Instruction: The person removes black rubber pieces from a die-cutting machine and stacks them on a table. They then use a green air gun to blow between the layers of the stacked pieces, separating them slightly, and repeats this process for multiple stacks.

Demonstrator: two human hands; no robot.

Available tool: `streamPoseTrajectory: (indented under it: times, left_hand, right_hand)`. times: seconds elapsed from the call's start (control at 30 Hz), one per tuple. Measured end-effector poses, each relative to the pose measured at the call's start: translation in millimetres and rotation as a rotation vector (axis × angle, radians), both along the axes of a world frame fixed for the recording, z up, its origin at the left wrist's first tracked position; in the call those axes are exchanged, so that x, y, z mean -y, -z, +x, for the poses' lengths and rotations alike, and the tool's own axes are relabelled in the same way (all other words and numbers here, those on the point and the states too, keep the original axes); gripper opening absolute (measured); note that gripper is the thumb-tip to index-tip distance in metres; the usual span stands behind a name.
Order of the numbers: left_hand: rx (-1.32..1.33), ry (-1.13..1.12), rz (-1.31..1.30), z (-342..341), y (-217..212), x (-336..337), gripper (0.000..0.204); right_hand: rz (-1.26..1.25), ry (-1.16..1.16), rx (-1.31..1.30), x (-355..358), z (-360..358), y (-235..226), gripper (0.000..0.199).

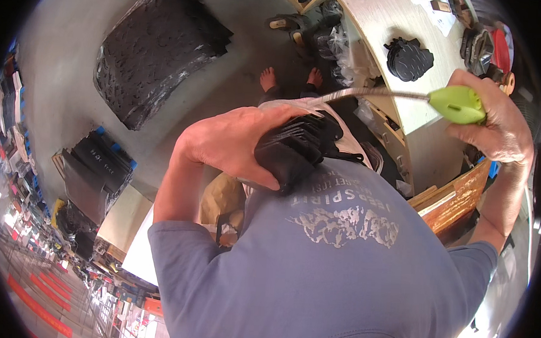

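My left hand [235,144] grips a stack of thin black cut pieces [295,147] held against my chest, above my blue-grey shirt. My right hand [496,121] is raised at the right and closed on the lime-green handle of a tool [457,104]. A long thin metal rod [370,93] runs from that handle leftward toward the black stack. My bare feet [289,79] show on the grey floor above the stack.
A pale wooden worktable [385,29] carries a pile of black shaped pieces [408,57] and small items at its far end. On the floor lie a large plastic-wrapped black bundle [158,52] and boxes of black sheets [95,167]. A brown wooden crate [456,198] stands by my right arm.
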State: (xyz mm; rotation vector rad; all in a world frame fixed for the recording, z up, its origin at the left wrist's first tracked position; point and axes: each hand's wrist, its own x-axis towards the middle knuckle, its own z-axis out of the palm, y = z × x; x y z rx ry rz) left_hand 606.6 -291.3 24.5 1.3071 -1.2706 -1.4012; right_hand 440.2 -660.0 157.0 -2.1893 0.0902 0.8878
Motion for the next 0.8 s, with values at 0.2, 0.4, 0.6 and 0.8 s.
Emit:
streamPoseTrajectory:
  times: [0.2, 0.4, 0.6, 0.8]
  left_hand:
    - [0.039, 0.031, 0.192, -4, -14, 16, 0.104]
    - [0.017, 0.024, 0.198, -5, -12, 23, 0.107]
    - [0.052, 0.028, 0.146, -6, -9, 25, 0.103]
    - [0.02, 0.0, 0.115, 9, 11, 0, 0.104]
  right_hand:
    - [-0.109, -0.05, 0.188, 5, 3, 2, 0.064]
    - [-0.122, -0.084, 0.022, 2, 21, 4, 0.063]
    - [-0.094, -0.124, 0.099, -3, 24, 9, 0.057]
    - [-0.08, -0.069, 0.126, -5, 15, 19, 0.056]
